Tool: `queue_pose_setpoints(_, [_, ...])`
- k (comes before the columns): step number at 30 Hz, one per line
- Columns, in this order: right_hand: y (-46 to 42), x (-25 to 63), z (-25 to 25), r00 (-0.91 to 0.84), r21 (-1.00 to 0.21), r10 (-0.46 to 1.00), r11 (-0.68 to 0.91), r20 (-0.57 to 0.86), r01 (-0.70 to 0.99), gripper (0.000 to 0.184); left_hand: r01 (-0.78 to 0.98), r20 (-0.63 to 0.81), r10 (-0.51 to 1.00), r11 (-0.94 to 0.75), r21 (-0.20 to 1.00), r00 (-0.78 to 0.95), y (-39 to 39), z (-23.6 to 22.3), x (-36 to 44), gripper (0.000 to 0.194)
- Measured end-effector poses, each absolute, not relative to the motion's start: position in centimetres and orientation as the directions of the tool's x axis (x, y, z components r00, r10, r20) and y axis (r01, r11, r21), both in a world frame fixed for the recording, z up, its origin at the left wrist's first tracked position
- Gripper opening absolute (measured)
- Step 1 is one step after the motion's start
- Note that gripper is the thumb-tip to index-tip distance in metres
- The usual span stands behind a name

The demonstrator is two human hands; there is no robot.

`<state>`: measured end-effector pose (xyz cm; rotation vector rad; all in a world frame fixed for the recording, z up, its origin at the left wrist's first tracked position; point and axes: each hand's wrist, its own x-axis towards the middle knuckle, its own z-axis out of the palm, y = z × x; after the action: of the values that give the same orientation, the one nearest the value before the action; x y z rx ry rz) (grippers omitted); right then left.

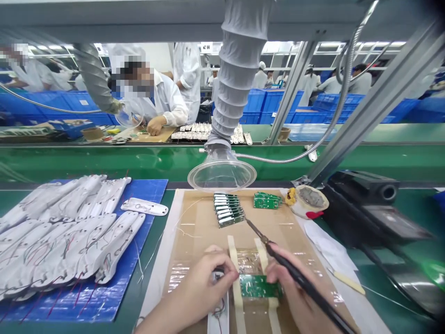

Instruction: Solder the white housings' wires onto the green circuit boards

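Observation:
My right hand [292,283] is closed round the black handle of a soldering iron [302,278], its tip pointing up and away to the left. Fingertips of that hand also reach the right end of a green circuit board [257,286]. The board lies on the taped cardboard mat. At the board's left end, my left hand [205,283] is closed in a pinch; what sits between its fingertips is too small to make out. Under this hand is a white plastic housing [219,317] with wires inside, partly covered by the fingers.
Circuit boards [227,211] lie fanned on the cardboard mat [194,213], near another stack [267,200]. An extraction funnel [222,175] hangs above. White housings [69,246] cover a blue sheet [139,260] at left. A tip-cleaning dish [309,200] and black device [365,208] stand right.

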<state>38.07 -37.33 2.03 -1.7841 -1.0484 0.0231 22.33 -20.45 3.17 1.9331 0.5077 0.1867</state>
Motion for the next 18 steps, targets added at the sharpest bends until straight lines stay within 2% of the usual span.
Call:
queue_pose_setpoints(3, [-39.5,39.4,1.0,0.651,-0.669,0.586,-0.232,0.483,0.706,0.029,0.265,-0.110,0.404,-0.350,0.899,0.908,-20.7,3.5,22.2,0.014])
queue_pose_setpoints(5, [-40.5,39.7,0.4,0.699,-0.695,0.534,-0.260,0.475,0.671,0.027,0.271,-0.111,0.401,-0.368,0.890,0.909,-21.0,3.7,22.1,0.013])
queue_pose_setpoints(10, [-40.9,39.4,-0.7,0.695,-0.803,0.547,-0.067,0.467,0.593,0.016,0.293,-0.089,0.429,-0.437,0.851,0.899,-21.6,3.9,22.1,0.013])
queue_pose_setpoints(14, [-40.6,39.6,-0.8,0.565,-0.763,0.628,0.072,0.535,0.642,0.011,0.286,-0.056,0.447,-0.467,0.837,0.893,-21.7,3.9,22.2,0.014])
queue_pose_setpoints(18, [-40.4,39.7,-0.4,0.509,-0.743,0.681,0.076,0.526,0.665,0.011,0.294,-0.049,0.473,-0.461,0.837,0.880,-21.7,3.8,22.3,0.013])
